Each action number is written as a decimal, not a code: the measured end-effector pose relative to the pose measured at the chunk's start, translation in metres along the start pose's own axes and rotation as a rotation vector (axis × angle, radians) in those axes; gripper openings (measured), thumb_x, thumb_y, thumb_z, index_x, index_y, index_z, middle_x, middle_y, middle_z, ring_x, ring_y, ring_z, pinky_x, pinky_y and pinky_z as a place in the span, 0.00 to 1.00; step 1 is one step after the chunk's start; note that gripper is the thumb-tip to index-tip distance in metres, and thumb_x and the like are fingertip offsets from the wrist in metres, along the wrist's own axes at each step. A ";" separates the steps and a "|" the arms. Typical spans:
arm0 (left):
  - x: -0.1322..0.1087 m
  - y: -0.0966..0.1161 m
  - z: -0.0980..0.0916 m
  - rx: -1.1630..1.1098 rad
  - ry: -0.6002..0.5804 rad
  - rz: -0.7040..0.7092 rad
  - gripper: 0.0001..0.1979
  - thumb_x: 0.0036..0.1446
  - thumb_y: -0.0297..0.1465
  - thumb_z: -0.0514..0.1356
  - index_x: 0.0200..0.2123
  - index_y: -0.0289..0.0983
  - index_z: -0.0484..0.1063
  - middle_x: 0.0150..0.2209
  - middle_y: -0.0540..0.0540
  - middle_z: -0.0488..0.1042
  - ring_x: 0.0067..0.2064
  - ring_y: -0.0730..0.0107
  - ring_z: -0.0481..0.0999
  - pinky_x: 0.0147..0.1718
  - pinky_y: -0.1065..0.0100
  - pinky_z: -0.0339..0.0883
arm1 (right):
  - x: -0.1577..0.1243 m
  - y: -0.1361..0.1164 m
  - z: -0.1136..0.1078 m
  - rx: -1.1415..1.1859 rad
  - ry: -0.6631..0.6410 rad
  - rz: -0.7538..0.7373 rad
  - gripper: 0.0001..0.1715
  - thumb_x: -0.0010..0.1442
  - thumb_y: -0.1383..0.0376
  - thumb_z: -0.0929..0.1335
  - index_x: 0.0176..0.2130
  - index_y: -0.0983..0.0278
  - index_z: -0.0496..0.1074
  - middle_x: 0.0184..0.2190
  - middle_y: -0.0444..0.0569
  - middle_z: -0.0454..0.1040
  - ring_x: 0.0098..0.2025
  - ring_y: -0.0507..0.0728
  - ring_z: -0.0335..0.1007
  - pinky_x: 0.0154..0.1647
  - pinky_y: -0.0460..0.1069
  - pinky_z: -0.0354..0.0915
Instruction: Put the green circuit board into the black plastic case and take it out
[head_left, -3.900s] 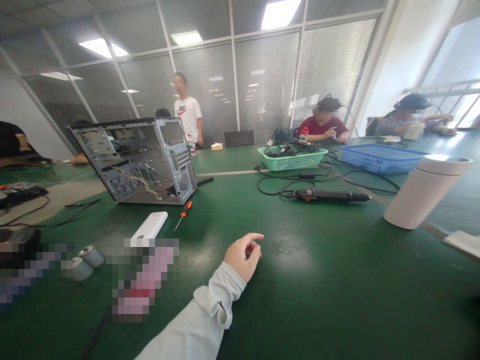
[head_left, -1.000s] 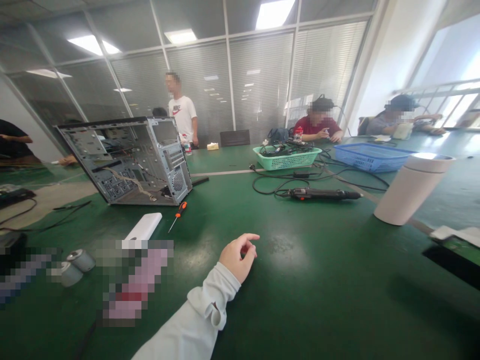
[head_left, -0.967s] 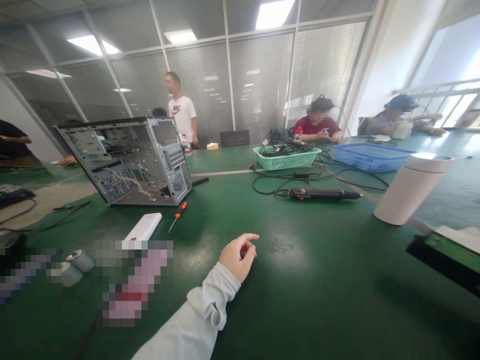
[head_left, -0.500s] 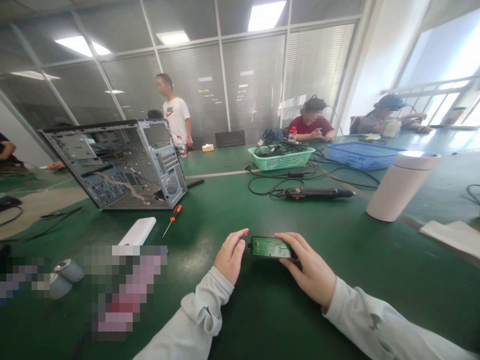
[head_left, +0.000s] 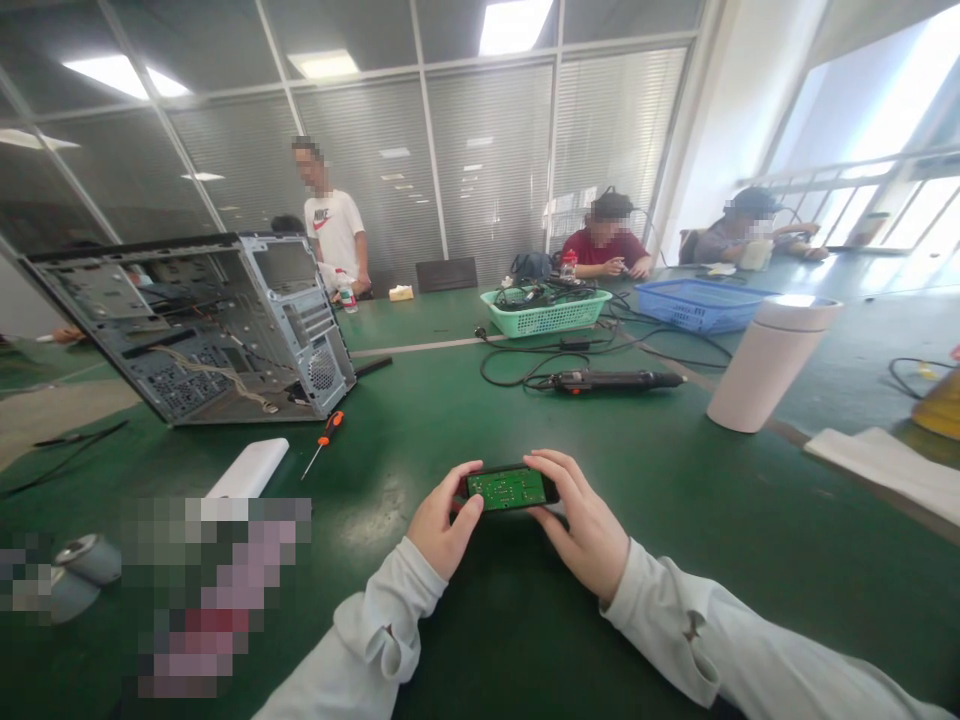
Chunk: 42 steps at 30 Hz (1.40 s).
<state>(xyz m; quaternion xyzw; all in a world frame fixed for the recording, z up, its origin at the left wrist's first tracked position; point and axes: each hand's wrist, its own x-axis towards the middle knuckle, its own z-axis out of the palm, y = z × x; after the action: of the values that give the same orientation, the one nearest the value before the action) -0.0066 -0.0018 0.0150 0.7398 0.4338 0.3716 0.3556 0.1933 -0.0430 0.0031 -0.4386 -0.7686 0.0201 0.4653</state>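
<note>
A small green circuit board (head_left: pixel 506 489) in a black frame lies just above the green table (head_left: pixel 660 560), right in front of me. My left hand (head_left: pixel 442 520) pinches its left end with thumb and fingers. My right hand (head_left: pixel 585 525) grips its right end, fingers curled over the far edge. Both white sleeves reach in from the bottom edge.
An open computer case (head_left: pixel 195 325) lies at the left, with an orange-handled screwdriver (head_left: pixel 322 440) and a white box (head_left: pixel 251 468) before it. Farther back are an electric screwdriver (head_left: pixel 607 379), a green basket (head_left: pixel 544 312), a blue basket (head_left: pixel 697 303) and a white cylinder (head_left: pixel 765 365). Other people sit and stand behind.
My right hand came in from the right carrying the circuit board. My left hand, first resting alone on the table, closed on the board's left end. The camera turned to the right.
</note>
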 end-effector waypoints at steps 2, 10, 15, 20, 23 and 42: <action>0.000 -0.001 0.000 0.014 -0.005 0.002 0.21 0.55 0.35 0.53 0.52 0.37 0.66 0.48 0.42 0.73 0.42 0.63 0.75 0.42 0.63 0.69 | 0.000 0.000 0.000 0.005 0.019 0.001 0.17 0.63 0.69 0.57 0.52 0.65 0.59 0.53 0.56 0.55 0.54 0.60 0.57 0.53 0.56 0.64; -0.002 -0.003 0.001 -0.038 -0.010 0.081 0.27 0.56 0.33 0.51 0.59 0.33 0.56 0.52 0.37 0.70 0.49 0.58 0.72 0.45 0.60 0.67 | -0.001 0.003 0.000 0.167 0.000 0.137 0.13 0.63 0.64 0.59 0.48 0.64 0.63 0.51 0.54 0.57 0.48 0.57 0.61 0.44 0.50 0.68; -0.003 -0.005 0.003 0.012 -0.012 0.103 0.33 0.52 0.31 0.56 0.62 0.36 0.54 0.57 0.37 0.66 0.52 0.55 0.70 0.42 0.60 0.69 | -0.002 0.009 0.003 0.334 0.005 0.317 0.19 0.61 0.59 0.61 0.50 0.65 0.63 0.47 0.53 0.61 0.44 0.55 0.62 0.34 0.45 0.67; 0.001 -0.004 0.002 0.018 0.006 0.150 0.26 0.57 0.36 0.54 0.58 0.36 0.61 0.56 0.36 0.66 0.51 0.56 0.71 0.42 0.61 0.70 | -0.003 0.009 0.004 0.414 -0.010 0.447 0.24 0.61 0.52 0.61 0.50 0.66 0.64 0.44 0.52 0.64 0.37 0.54 0.63 0.31 0.44 0.66; 0.001 -0.005 0.001 0.044 0.004 0.150 0.27 0.58 0.39 0.53 0.59 0.35 0.59 0.50 0.36 0.70 0.48 0.58 0.72 0.42 0.62 0.69 | -0.001 0.009 0.002 0.527 -0.085 0.584 0.32 0.59 0.45 0.61 0.48 0.68 0.64 0.34 0.50 0.65 0.28 0.51 0.61 0.22 0.43 0.61; 0.006 -0.003 -0.004 0.015 0.085 -0.186 0.30 0.54 0.55 0.43 0.14 0.40 0.59 0.15 0.50 0.62 0.23 0.66 0.65 0.27 0.65 0.61 | 0.023 -0.007 -0.014 1.059 -0.723 1.161 0.40 0.71 0.50 0.38 0.31 0.71 0.60 0.19 0.53 0.65 0.16 0.49 0.61 0.12 0.37 0.50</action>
<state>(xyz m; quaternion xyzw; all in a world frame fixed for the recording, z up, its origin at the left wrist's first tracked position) -0.0092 0.0060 0.0157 0.6825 0.5183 0.3646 0.3642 0.1952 -0.0365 0.0301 -0.4539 -0.4133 0.7483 0.2513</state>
